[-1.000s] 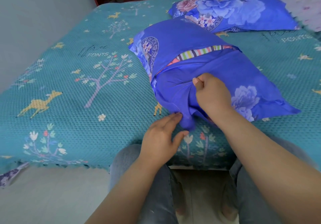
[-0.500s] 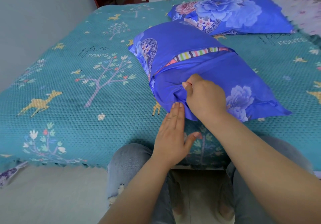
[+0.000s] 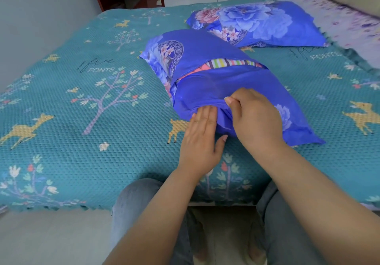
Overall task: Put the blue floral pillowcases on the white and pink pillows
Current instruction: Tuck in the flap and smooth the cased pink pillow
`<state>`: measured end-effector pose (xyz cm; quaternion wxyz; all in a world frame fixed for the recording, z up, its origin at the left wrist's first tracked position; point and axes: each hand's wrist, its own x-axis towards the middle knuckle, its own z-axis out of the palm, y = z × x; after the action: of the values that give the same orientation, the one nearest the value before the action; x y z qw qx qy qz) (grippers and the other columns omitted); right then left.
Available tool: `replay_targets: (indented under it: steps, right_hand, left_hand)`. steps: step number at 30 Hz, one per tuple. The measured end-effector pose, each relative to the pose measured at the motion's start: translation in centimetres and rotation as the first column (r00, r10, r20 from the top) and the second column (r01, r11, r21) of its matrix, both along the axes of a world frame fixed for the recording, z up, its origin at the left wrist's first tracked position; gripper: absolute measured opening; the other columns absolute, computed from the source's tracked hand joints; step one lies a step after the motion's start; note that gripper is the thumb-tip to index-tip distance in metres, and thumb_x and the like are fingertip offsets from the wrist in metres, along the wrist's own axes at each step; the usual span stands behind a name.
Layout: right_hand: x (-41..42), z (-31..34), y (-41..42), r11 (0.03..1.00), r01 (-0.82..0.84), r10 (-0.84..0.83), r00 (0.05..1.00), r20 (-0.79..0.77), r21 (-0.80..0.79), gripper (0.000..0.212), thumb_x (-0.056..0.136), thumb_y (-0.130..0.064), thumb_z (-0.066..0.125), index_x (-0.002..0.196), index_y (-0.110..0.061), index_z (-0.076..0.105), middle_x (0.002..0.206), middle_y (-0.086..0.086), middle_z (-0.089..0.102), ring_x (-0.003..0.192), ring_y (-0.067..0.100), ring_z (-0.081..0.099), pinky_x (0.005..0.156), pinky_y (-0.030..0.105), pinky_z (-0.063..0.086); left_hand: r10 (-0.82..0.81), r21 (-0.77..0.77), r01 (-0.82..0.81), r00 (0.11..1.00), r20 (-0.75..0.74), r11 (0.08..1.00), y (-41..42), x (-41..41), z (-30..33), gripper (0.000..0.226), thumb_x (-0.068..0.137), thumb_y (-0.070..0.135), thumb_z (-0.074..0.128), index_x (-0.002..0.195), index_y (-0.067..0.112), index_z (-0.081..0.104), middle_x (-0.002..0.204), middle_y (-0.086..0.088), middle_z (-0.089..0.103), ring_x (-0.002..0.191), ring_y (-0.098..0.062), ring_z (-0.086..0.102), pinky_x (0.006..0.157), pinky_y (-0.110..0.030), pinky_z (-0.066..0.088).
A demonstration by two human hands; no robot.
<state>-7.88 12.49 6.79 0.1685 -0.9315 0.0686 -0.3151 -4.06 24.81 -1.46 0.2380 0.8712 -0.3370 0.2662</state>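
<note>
While my right hand (image 3: 255, 118) pinches a fold of the blue case (image 3: 236, 91) between thumb and curled fingers, my left hand (image 3: 200, 139) lies flat with straight fingers pressed against the cloth just beside it, at the near edge of the pillow. That pillow sits on the teal bedspread (image 3: 82, 120), near the bed's front edge, and its striped inner cover (image 3: 226, 62) shows through the open slit on the far side of my hands. I judge the flap is not yet tucked, so the risk sits there: if I pull the pinched fold toward me too hard, the slit could gape wider and bare more stripes. If my left palm lifts early, the loose cloth may bunch under the pillow instead of lying smooth. Dragging could also slide the whole pillow off the front edge, since it lies close to it. A second pillow (image 3: 257, 25), already cased, rests well beyond the first one, toward the headboard side, and looks safe from my movements.
</note>
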Motion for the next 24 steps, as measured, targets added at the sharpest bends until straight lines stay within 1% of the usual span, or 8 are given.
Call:
replay_targets:
  steps: [4,8,10,12,14,17,20,24]
  right_hand:
    - [0.1,0.7,0.4,0.996,0.037,-0.030,0.996,0.086,-0.077,0.041,0.096,-0.033,0.032,0.091,-0.002,0.058,0.074,0.017,0.062,0.060,0.037,0.058,0.048,0.032,0.032]
    - [1.3,1.8,-2.3,0.998,0.062,-0.062,0.996,-0.071,0.005,0.034,0.102,-0.031,0.030,0.110,-0.004,0.049,0.091,0.021,0.064,0.084,0.040,0.059,0.061,0.037,0.028]
    - [2.7,1.3,-4.7,0.990,0.068,-0.053,0.991,-0.125,0.121,0.035,0.102,-0.031,0.031,0.110,-0.003,0.050,0.101,0.024,0.064,0.093,0.041,0.058,0.067,0.039,0.035]
    - [4.1,-0.5,-6.8,0.990,0.066,-0.029,0.960,-0.279,0.124,0.035,0.101,-0.032,0.034,0.111,-0.005,0.052,0.109,0.023,0.063,0.100,0.040,0.058,0.077,0.041,0.041]
    - [4.8,-2.7,-7.6,0.990,-0.036,0.088,0.915,-0.393,0.140,0.032,0.099,-0.032,0.041,0.117,-0.010,0.057,0.122,0.014,0.061,0.114,0.033,0.056,0.093,0.040,0.040]
    - [5.0,-4.6,-7.0,0.977,-0.128,0.186,0.906,-0.381,0.172,0.038,0.097,-0.032,0.046,0.131,-0.016,0.054,0.140,0.003,0.050,0.132,0.019,0.044,0.109,0.040,0.031]
    - [5.8,-4.7,-7.1,0.986,-0.042,0.094,0.942,-0.323,0.164,0.032,0.092,-0.036,0.053,0.119,-0.022,0.063,0.128,0.000,0.058,0.123,0.023,0.048,0.102,0.043,0.038]
    - [6.7,-3.9,-7.1,0.972,-0.077,0.138,0.952,-0.275,0.222,0.012,0.086,-0.027,0.063,0.092,-0.021,0.071,0.102,0.004,0.065,0.103,0.027,0.057,0.087,0.037,0.046]
  left_hand:
    - [-0.038,0.127,0.019,0.988,0.149,0.992,-1.8,1.6,1.7,0.066,0.084,0.037,0.044,0.132,-0.008,0.044,0.136,-0.024,0.048,0.132,-0.037,0.039,0.115,-0.043,0.020]
    - [-0.113,0.209,0.066,0.968,0.223,0.976,-1.9,2.8,2.6,0.073,0.084,0.041,0.052,0.140,-0.001,0.034,0.144,-0.018,0.041,0.136,-0.029,0.033,0.117,-0.038,0.019]
    - [-0.131,0.297,0.063,0.968,0.213,0.953,-2.0,3.2,2.4,0.072,0.083,0.043,0.057,0.139,0.002,0.040,0.141,-0.014,0.046,0.131,-0.027,0.041,0.113,-0.036,0.024]
    - [-0.130,0.364,0.049,0.970,0.203,0.930,-1.8,3.4,1.4,0.068,0.081,0.043,0.060,0.132,0.001,0.048,0.131,-0.015,0.054,0.120,-0.030,0.051,0.106,-0.036,0.030]
    - [-0.138,0.393,0.050,0.970,0.199,0.918,-1.0,3.7,-0.1,0.068,0.081,0.043,0.059,0.132,0.000,0.044,0.129,-0.017,0.055,0.117,-0.031,0.053,0.104,-0.037,0.032]
    - [-0.108,0.416,0.024,0.978,0.180,0.909,-0.3,4.1,-1.2,0.075,0.081,0.047,0.053,0.138,0.003,0.032,0.137,-0.015,0.050,0.122,-0.029,0.049,0.107,-0.038,0.027]
    - [-0.029,0.381,-0.010,0.995,0.098,0.925,-1.6,3.8,-0.8,0.077,0.077,0.049,0.047,0.138,0.004,0.031,0.137,-0.014,0.050,0.122,-0.029,0.050,0.109,-0.039,0.022]
    - [-0.010,0.353,-0.015,0.997,0.070,0.936,-2.1,3.1,-1.5,0.076,0.075,0.046,0.046,0.138,0.004,0.032,0.138,-0.015,0.049,0.124,-0.031,0.049,0.110,-0.039,0.019]
